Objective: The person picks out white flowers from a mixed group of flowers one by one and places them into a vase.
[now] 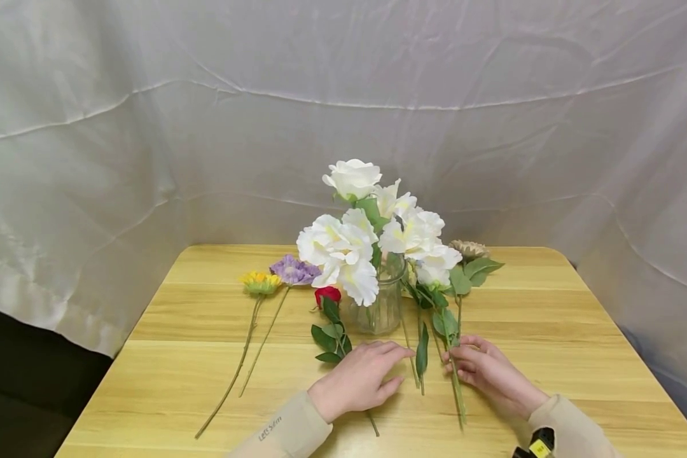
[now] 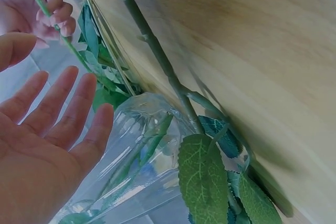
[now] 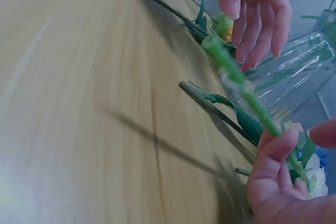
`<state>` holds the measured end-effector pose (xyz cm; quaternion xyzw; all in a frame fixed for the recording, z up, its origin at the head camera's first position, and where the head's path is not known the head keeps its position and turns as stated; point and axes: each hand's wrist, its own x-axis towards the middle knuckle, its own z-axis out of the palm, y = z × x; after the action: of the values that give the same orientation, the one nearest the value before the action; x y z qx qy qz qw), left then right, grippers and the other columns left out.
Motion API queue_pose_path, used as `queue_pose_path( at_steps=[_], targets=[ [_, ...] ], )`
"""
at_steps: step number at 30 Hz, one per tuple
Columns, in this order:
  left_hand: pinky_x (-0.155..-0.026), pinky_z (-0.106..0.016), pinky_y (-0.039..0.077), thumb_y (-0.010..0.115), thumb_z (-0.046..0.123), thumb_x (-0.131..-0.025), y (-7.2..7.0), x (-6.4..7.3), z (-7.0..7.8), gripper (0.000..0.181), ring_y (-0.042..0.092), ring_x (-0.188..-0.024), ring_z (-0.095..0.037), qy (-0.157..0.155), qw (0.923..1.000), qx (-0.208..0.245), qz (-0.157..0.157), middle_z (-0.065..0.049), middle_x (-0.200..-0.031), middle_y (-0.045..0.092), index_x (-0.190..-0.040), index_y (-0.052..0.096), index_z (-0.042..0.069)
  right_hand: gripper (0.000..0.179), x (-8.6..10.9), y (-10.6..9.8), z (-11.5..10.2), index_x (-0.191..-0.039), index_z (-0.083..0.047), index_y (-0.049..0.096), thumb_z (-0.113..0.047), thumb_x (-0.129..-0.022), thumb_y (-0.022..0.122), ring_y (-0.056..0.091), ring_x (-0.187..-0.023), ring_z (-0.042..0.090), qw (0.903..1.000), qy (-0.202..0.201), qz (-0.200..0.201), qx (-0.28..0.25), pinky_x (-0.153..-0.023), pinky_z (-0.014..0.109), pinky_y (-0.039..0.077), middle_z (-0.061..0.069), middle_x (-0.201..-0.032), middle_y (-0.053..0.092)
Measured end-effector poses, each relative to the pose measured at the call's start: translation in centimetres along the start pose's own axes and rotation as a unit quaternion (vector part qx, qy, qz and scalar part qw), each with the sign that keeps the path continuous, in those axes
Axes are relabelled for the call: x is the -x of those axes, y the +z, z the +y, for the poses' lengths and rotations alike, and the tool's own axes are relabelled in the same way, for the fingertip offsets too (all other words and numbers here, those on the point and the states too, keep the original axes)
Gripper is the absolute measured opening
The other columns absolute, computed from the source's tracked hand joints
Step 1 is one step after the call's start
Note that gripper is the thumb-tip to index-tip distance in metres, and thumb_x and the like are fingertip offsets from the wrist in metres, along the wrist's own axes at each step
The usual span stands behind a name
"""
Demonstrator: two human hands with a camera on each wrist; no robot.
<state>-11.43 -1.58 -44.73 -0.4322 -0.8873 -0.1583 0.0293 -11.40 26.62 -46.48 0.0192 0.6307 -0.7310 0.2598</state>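
My right hand [image 1: 489, 375] pinches a light green flower stem [image 1: 458, 397] between thumb and fingers. Its cut end points toward me, raised off the table in the right wrist view. The stem's upper part runs among leaves toward a white bloom [image 1: 437, 266]; I cannot tell for certain that it belongs to it. Relaxed and holding nothing, my left hand [image 1: 366, 375] hovers in front of the clear glass vase [image 1: 385, 315]. White flowers [image 1: 338, 248] stand in the vase. Below the left hand lies the red rose [image 1: 327, 295], its leafy stem partly hidden.
Left of the vase lie a yellow flower [image 1: 261, 283] and a purple flower [image 1: 294, 270], stems toward me. A beige flower [image 1: 468, 249] lies at the back right. Several more stems [image 1: 422, 378] rest between the hands. Grey cloth [image 1: 343, 127] hangs behind the wooden table [image 1: 549, 318].
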Motion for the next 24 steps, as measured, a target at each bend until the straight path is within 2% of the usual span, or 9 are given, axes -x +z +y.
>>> queue_pose_path(
  at_steps=[5,11,14,17,24],
  targets=[
    [-0.107,-0.033,0.052,0.064,0.025,-0.098,0.0,0.1,0.0,0.046,0.064,-0.124,-0.015,-0.001,1.0,0.0,-0.001,0.001,-0.136,0.065,-0.142,0.055,0.016,0.022,-0.3,-0.1,-0.1,-0.121,-0.007,0.04,-0.02,-0.106,0.05,0.069,-0.087,0.008,0.9975,0.023,-0.013,-0.066,-0.073,0.013,0.057,0.001,-0.103,0.071],
    [-0.11,-0.034,0.05,0.063,0.025,-0.098,-0.3,0.4,-0.2,0.045,0.062,-0.127,-0.016,-0.01,0.9997,0.024,-0.005,0.001,-0.14,0.063,-0.142,0.055,0.016,0.019,-0.3,-0.1,-0.1,-0.112,-0.008,0.062,-0.02,-0.106,0.049,0.07,-0.081,0.004,0.9925,0.026,-0.049,-0.109,-0.07,0.011,0.058,-0.001,-0.097,0.074],
    [-0.111,-0.035,0.05,0.062,0.024,-0.099,-0.5,0.6,-0.3,0.045,0.062,-0.128,-0.018,-0.021,0.9989,0.043,-0.005,0.0,-0.142,0.062,-0.142,0.055,0.016,0.018,-0.4,0.1,0.0,-0.112,-0.009,0.064,-0.02,-0.106,0.051,0.069,-0.081,0.003,0.9931,0.019,-0.05,-0.105,-0.069,0.011,0.057,-0.003,-0.096,0.072],
    [-0.111,-0.037,0.05,0.063,0.023,-0.098,-0.8,0.9,-0.5,0.046,0.061,-0.13,-0.021,-0.032,0.9976,0.061,-0.003,-0.003,-0.144,0.061,-0.143,0.055,0.016,0.016,-0.3,0.3,-0.1,-0.114,-0.008,0.061,-0.02,-0.105,0.054,0.067,-0.083,0.003,0.9955,0.005,-0.032,-0.089,-0.068,0.01,0.055,-0.003,-0.098,0.07],
    [-0.111,-0.037,0.05,0.062,0.023,-0.1,-1.5,1.5,-1.2,0.042,0.061,-0.129,-0.02,-0.055,0.9937,0.096,0.019,-0.003,-0.141,0.063,-0.14,0.058,0.013,0.013,0.1,0.7,-0.7,-0.112,-0.015,0.063,-0.017,-0.104,0.053,0.065,-0.082,0.001,0.9979,-0.039,-0.007,-0.052,-0.066,0.008,0.053,-0.005,-0.097,0.069]
  ],
)
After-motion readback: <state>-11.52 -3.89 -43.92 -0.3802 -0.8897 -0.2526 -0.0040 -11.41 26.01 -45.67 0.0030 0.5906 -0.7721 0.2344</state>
